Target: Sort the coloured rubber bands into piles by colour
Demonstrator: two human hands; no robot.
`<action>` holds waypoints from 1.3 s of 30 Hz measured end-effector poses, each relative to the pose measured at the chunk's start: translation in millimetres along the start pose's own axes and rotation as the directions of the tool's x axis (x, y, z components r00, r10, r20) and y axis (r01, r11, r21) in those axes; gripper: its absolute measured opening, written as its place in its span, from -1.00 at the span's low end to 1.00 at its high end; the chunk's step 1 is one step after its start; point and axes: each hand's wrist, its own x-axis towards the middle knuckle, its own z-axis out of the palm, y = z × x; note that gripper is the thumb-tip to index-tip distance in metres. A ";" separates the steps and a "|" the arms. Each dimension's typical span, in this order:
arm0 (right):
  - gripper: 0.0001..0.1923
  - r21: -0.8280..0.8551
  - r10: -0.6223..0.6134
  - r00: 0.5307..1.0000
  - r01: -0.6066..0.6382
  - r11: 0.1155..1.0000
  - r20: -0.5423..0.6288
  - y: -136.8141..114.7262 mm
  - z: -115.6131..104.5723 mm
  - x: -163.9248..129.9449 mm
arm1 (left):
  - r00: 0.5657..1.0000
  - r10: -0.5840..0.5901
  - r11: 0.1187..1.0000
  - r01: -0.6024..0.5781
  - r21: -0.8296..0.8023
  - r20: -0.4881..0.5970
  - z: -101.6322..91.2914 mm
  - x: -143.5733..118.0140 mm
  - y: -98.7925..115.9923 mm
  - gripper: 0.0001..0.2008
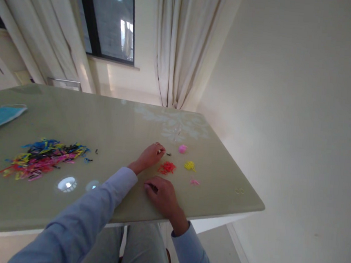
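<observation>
A: Any writing or labels?
B: None legible. Glossy greenish table; thin loop bands in a mixed pile, plus sm. red, yellow, pink heaps.
A: Hands?
B: Left hand, fingers curled, pinches something tiny beside a black band. Right hand lies knuckles-up near the table edge; grip can't be told.

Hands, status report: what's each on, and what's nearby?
Left hand fingertips at small black bands. Right hand pinching dark band. Red pile between them.
</observation>
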 end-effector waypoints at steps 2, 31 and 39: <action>-0.85 0.023 -0.003 1.000 0.003 1.000 -0.009 0.4 -0.5 -0.5 | 1.000 0.010 0.998 -0.009 -0.069 0.015 -9.6 -13.2 -2.3 -0.81; -0.81 -0.046 -0.161 0.958 0.177 0.983 0.238 -83.8 87.5 181.6 | 0.780 -0.614 0.328 0.114 -0.938 -0.120 -74.6 -185.1 -16.1 -0.67; -0.80 -0.170 -0.125 0.959 0.172 0.970 0.256 -75.0 114.9 200.2 | 0.758 -0.642 0.209 0.025 -0.978 -0.118 -74.6 -183.2 -16.6 -0.65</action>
